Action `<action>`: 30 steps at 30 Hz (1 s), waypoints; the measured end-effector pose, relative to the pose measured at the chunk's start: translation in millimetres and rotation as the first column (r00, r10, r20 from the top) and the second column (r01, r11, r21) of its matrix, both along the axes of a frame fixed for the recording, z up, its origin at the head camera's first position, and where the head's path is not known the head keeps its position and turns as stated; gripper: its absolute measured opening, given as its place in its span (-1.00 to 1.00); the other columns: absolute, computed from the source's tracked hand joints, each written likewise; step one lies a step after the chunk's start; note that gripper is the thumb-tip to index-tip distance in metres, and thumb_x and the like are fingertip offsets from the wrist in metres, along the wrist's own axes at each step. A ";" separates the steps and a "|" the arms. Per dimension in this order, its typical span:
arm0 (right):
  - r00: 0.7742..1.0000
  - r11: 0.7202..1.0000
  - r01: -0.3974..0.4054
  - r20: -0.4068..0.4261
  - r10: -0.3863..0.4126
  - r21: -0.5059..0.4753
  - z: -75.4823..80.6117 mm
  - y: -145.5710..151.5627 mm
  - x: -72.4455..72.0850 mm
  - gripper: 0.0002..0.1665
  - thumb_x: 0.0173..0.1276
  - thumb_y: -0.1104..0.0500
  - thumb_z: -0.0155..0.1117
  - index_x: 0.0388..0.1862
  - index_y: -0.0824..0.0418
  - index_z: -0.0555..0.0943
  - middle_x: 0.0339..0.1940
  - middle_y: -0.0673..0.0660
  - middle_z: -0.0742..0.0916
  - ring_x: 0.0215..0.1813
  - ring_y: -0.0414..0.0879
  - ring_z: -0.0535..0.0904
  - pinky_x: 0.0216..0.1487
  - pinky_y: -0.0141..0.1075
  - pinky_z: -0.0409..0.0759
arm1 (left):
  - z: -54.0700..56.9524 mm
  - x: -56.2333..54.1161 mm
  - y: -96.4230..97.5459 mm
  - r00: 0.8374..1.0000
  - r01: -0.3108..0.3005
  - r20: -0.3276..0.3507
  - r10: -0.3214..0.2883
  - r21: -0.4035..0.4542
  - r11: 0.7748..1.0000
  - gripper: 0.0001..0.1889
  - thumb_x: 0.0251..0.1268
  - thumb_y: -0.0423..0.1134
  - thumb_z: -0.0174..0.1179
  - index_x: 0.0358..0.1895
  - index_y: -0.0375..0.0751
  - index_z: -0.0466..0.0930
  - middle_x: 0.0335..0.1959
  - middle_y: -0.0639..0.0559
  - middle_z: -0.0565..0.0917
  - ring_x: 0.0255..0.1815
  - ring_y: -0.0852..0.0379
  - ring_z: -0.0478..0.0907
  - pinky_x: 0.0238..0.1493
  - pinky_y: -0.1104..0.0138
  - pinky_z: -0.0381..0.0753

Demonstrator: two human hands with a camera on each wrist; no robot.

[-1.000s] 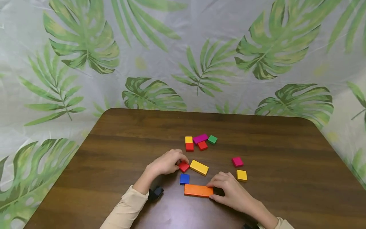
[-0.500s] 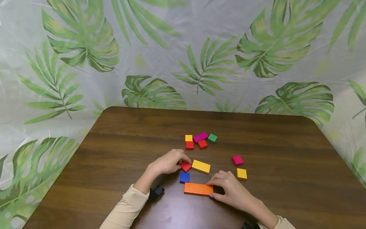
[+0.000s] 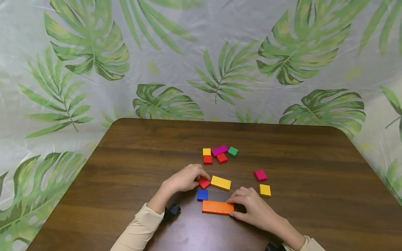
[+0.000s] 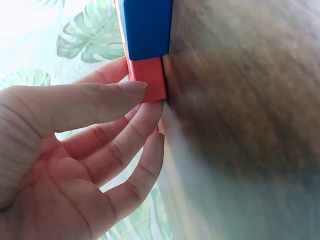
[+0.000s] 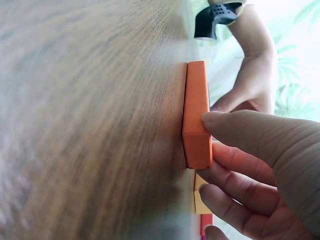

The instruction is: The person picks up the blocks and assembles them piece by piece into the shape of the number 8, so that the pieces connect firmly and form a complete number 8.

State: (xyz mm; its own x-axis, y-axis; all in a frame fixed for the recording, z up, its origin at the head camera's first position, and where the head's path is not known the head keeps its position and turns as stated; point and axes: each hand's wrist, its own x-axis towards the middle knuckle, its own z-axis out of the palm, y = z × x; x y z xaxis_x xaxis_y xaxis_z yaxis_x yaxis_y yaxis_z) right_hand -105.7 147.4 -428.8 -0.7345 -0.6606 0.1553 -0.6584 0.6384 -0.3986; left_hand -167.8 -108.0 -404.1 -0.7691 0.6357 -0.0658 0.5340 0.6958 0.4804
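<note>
My left hand [image 3: 187, 177] pinches a small red block [image 3: 204, 183] between thumb and fingers, flat on the table. In the left wrist view the thumb lies along the red block [image 4: 149, 75], with a blue block just past it. On the right, my right hand [image 3: 252, 209] grips the right end of a long orange block [image 3: 216, 207], thumb on the near edge and fingers on the far edge. The blue block [image 3: 202, 195] sits between the red and orange ones, at the orange block's far left corner. A yellow oblong block [image 3: 221, 182] lies close beside the red one.
Farther back are a small yellow block [image 3: 206, 152], two red blocks, a purple oblong block [image 3: 219, 150] and a green block [image 3: 232, 151]. To the right lie a pink block [image 3: 260, 175] and a yellow square block [image 3: 265, 190]. All rest on a brown wooden table [image 3: 141, 146].
My left hand has shifted slightly right with the red block, and the yellow oblong block has moved a little right too. My right hand stays on the orange block.
</note>
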 end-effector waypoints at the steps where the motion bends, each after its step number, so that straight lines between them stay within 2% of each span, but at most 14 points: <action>1: 1.000 1.000 -0.001 -0.002 0.001 -0.001 0.1 0.0 0.1 -0.77 0.09 0.04 0.41 -0.22 -0.03 0.71 -0.29 -0.24 0.66 -0.17 -0.34 0.45 -0.16 -0.36 0.34 | 0.0 0.2 0.1 1.000 -0.001 0.000 0.001 -0.001 1.000 -0.61 0.08 -0.60 0.10 -0.09 -0.13 0.68 -0.14 0.00 0.63 -0.20 0.12 0.50 -0.16 0.41 0.52; 21: 1.000 1.000 -0.008 -0.001 0.008 0.002 0.8 1.6 0.9 -0.77 0.11 0.03 0.41 -0.21 -0.03 0.70 -0.29 -0.25 0.66 -0.17 -0.34 0.45 -0.15 -0.35 0.34 | 3.3 3.4 2.2 1.000 -0.003 0.008 0.003 -0.021 1.000 -0.61 0.08 -0.61 0.09 -0.08 -0.14 0.67 -0.14 0.00 0.63 -0.22 0.12 0.49 -0.17 0.39 0.51; 26: 1.000 1.000 -0.009 0.010 0.008 0.002 1.9 1.1 0.8 -0.77 0.12 0.03 0.40 -0.20 -0.04 0.70 -0.28 -0.25 0.66 -0.17 -0.34 0.44 -0.16 -0.36 0.34 | 4.5 2.4 -0.9 0.999 0.013 0.042 -0.013 -0.005 1.000 -0.61 0.08 -0.58 0.13 -0.03 -0.17 0.63 -0.11 -0.03 0.62 -0.22 0.10 0.48 -0.18 0.41 0.50; 30: 1.000 1.000 -0.007 0.000 0.007 0.003 1.6 1.4 1.1 -0.76 0.11 0.03 0.40 -0.20 -0.04 0.70 -0.29 -0.25 0.66 -0.17 -0.34 0.44 -0.16 -0.36 0.33 | 6.6 1.1 -5.3 0.997 0.014 0.070 -0.014 0.002 1.000 -0.60 0.08 -0.50 0.22 0.04 -0.20 0.58 -0.05 -0.05 0.60 -0.15 0.07 0.50 -0.11 0.35 0.53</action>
